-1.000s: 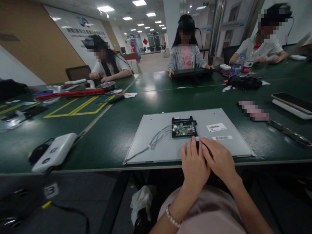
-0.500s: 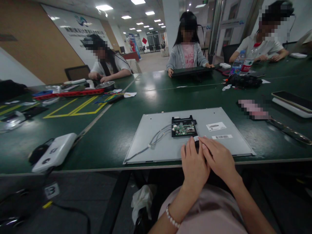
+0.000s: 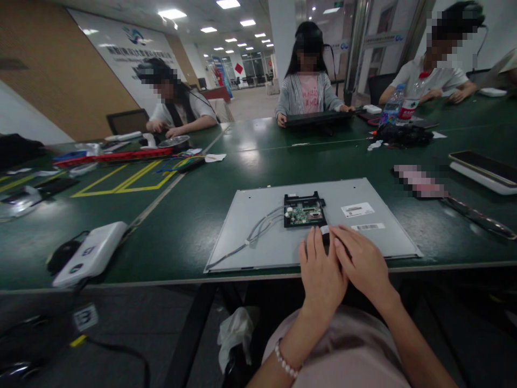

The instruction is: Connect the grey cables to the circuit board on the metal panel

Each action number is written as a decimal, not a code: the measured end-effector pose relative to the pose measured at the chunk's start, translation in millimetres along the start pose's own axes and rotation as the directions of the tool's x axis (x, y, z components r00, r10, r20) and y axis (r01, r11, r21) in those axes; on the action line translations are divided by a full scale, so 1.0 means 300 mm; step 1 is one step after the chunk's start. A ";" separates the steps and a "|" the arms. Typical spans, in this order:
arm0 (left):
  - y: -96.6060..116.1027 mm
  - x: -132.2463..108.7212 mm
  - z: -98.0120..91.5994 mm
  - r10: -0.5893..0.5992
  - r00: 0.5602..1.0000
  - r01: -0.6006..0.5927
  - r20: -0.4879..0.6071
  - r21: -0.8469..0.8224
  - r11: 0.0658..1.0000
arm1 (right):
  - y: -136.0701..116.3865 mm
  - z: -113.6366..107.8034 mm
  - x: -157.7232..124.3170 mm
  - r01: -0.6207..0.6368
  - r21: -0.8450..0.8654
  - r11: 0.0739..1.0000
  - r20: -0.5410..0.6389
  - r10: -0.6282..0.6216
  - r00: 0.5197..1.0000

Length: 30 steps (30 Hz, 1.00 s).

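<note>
A grey flat display panel (image 3: 266, 253) lies back side up at the table's front edge. Near its middle sits a black bracket framing a green circuit board (image 3: 302, 214), with grey cables (image 3: 258, 229) running from it to the panel's near left corner. My left hand (image 3: 322, 267) rests over the panel's near edge, its fingers stretched forward and its thumb hidden. Against it leans my right hand (image 3: 361, 260), fingers bent together. Between both hands shows a small black piece with a white strip (image 3: 325, 230). How it is gripped is mostly hidden.
A white device (image 3: 97, 253) with a cable lies left; a phone (image 3: 488, 167) on a white box lies right. Bottles (image 3: 410, 102) and a black bag (image 3: 404, 134) stand farther back. A person opposite holds a dark panel (image 3: 319, 118); others sit at both sides.
</note>
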<state>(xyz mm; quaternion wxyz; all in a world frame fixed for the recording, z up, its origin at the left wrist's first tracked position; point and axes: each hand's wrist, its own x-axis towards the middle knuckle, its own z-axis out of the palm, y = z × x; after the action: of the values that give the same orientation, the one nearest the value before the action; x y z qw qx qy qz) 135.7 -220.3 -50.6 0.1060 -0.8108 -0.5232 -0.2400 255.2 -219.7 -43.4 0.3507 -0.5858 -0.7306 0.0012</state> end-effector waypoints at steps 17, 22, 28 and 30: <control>0.008 0.005 -0.040 0.008 1.000 -0.008 -0.018 -0.021 1.000 | 0.125 -0.124 -0.003 -0.109 0.072 0.991 -0.179 0.120 0.977; -0.051 0.024 -0.102 -0.036 0.998 0.031 -0.051 -0.093 0.995 | 0.289 -0.175 -0.028 -0.287 -0.014 0.958 -0.251 0.275 0.928; -0.340 0.051 -0.142 -0.314 0.924 0.308 -0.220 -0.058 0.949 | 0.338 -0.152 -0.069 -0.377 -0.050 0.925 -0.225 0.357 0.906; -0.437 0.041 -0.140 -0.357 0.905 0.358 -0.233 -0.037 0.933 | 0.326 -0.138 -0.075 -0.370 -0.104 0.923 -0.200 0.345 0.917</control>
<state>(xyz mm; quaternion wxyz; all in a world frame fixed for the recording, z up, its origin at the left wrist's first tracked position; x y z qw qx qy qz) 10.3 -172.0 -18.7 0.1243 -0.6667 -0.6473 -0.3480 361.7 -225.3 -64.1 0.3663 -0.7305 -0.5751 -0.0380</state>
